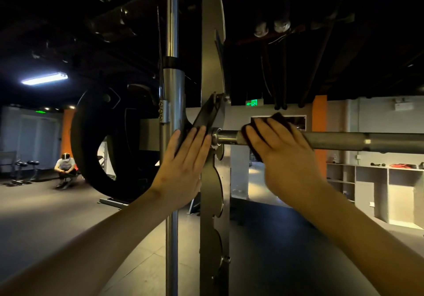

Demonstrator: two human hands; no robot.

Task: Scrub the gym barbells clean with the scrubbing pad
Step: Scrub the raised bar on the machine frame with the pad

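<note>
The soft scrubbing pad [278,118] is held on the barbell [344,140], just beside the rack upright [211,66], by the curled fingers [259,133] of the right hand [282,151]. The left hand [183,164] is pressed flat, fingers straight, against the upright. The steel bar is judged heavy, stiff and smooth.

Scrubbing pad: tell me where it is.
Head view, right of centre: the scrubbing pad is wrapped over the barbell under the right hand, just beside the rack upright.
</note>
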